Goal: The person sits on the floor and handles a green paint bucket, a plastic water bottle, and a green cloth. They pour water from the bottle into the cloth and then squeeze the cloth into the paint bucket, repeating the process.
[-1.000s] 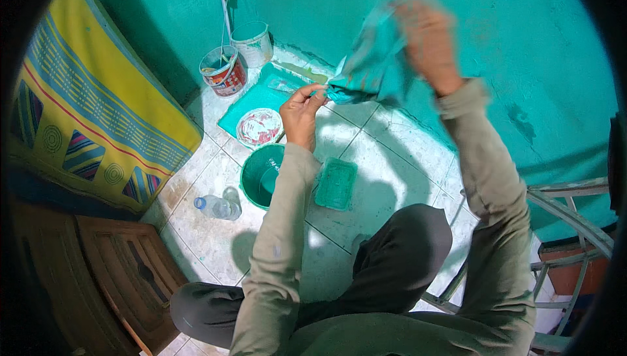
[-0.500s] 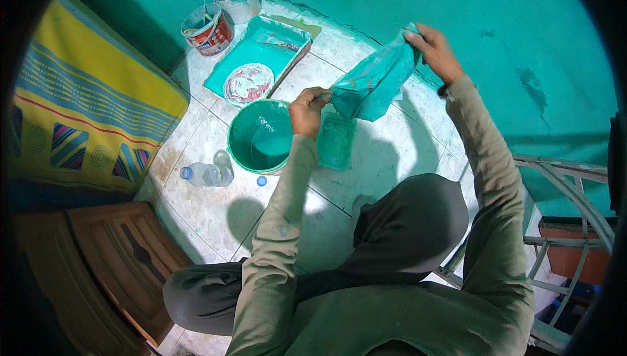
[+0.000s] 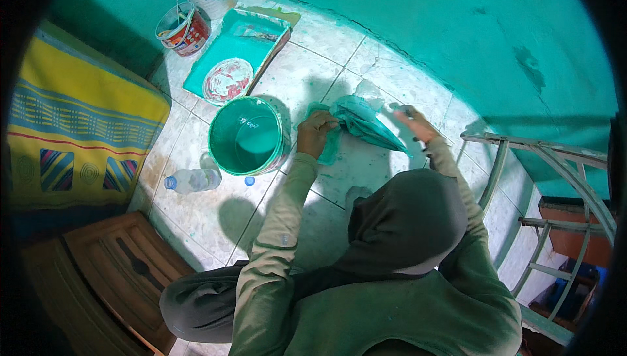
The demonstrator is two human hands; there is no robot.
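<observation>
The left hand (image 3: 317,132) is closed on one end of a paint-stained plastic sheet (image 3: 362,121), and the right hand (image 3: 413,123) grips its other end, so the sheet stretches between the two hands low over the tiled floor (image 3: 307,75). A small green pad (image 3: 330,150) lies on the floor just under the left hand. Just left of that hand stands a green bucket (image 3: 247,137) of teal paint. Beyond it lies a paint tray (image 3: 251,42) with a round lid (image 3: 227,80) on it, then two smaller pails (image 3: 183,29). A clear plastic bottle (image 3: 192,179) lies near the bucket, its blue cap (image 3: 249,180) beside it.
</observation>
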